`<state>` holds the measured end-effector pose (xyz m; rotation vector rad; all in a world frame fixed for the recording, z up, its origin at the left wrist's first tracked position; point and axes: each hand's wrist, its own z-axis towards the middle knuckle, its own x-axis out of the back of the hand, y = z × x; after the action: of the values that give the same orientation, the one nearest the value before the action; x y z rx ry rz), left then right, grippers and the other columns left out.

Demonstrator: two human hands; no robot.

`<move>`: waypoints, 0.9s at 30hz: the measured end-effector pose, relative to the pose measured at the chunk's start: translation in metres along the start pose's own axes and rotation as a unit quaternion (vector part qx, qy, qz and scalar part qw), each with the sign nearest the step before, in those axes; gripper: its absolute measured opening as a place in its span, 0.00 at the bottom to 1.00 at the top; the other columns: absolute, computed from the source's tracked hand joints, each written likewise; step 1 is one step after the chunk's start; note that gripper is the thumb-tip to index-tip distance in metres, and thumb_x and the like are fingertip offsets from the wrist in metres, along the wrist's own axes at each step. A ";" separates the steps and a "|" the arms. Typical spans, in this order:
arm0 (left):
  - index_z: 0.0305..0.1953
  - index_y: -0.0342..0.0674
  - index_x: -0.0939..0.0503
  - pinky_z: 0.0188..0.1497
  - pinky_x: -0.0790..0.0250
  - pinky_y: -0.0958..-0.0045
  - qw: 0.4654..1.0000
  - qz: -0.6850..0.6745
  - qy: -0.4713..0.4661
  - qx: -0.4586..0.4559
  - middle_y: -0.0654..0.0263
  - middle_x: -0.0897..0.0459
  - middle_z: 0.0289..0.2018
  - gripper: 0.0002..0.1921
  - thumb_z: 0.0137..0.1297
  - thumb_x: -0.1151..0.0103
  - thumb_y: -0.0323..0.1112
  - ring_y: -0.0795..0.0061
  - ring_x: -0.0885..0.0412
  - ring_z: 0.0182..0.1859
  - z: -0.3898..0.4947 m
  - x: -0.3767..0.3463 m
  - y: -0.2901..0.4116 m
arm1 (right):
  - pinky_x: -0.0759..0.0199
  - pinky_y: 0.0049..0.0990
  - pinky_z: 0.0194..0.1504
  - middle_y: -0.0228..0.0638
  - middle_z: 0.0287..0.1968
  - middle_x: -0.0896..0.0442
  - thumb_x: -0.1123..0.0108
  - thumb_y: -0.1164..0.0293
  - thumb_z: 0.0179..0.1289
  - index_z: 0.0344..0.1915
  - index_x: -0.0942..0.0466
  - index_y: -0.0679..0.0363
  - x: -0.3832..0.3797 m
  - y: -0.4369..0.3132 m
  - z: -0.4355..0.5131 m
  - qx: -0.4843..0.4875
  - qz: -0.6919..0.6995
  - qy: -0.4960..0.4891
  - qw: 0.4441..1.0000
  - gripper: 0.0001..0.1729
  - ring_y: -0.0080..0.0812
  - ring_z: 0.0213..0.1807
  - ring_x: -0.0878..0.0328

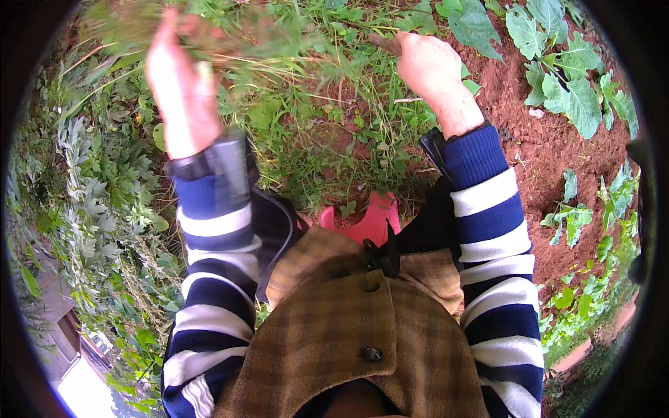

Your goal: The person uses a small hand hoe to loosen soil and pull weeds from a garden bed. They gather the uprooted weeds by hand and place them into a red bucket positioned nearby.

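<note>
My left hand (180, 89) is raised at the upper left, blurred by motion, with its fingers around a bunch of long grass and weeds (235, 44) whose stalks spread to the right. At the upper right my right hand (426, 62) is closed on a brown wooden handle (385, 45); the handle's far end is lost among the greenery, so the tool's kind cannot be told. Low green weeds (360, 125) grow on reddish soil between the two hands. Both wrists wear dark bands over striped sleeves.
Broad-leaved vegetable plants (569, 78) stand in red soil (507, 109) on the right, with smaller ones (572, 219) below. Dense leafy plants (94, 177) fill the left side. Pink footwear (368, 222) shows beneath me. A building (62, 334) is at the lower left.
</note>
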<state>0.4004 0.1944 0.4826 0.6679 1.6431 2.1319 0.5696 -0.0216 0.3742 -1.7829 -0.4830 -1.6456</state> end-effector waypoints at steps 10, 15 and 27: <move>0.45 0.40 0.25 0.30 0.26 0.68 0.891 -0.155 0.003 0.427 0.64 0.21 0.35 0.11 0.70 0.45 0.40 0.71 0.22 0.34 -0.039 -0.055 -0.234 | 0.23 0.42 0.43 0.46 0.34 0.15 0.47 0.72 0.55 0.38 0.19 0.57 0.000 0.003 0.003 0.001 0.013 0.016 1.000 0.12 0.47 0.39 0.16; 0.50 0.40 0.29 0.35 0.26 0.59 0.831 -0.232 0.024 0.506 0.58 0.19 0.38 0.11 0.74 0.54 0.39 0.62 0.20 0.35 -0.037 -0.084 -0.297 | 0.23 0.41 0.44 0.44 0.34 0.15 0.47 0.70 0.57 0.42 0.18 0.52 -0.002 0.000 0.003 -0.001 -0.008 0.021 1.000 0.13 0.46 0.39 0.17; 0.53 0.42 0.27 0.55 0.32 0.52 0.831 -0.230 -0.045 0.504 0.62 0.18 0.47 0.16 0.75 0.57 0.45 0.61 0.21 0.45 -0.028 -0.116 -0.263 | 0.23 0.42 0.40 0.47 0.29 0.16 0.44 0.71 0.54 0.31 0.18 0.60 0.024 -0.017 0.002 -0.027 -0.013 -0.009 0.999 0.08 0.48 0.35 0.17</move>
<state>0.4800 0.1750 0.2057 0.5194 2.5035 0.7726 0.5630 -0.0117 0.4014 -1.8403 -0.4754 -1.6761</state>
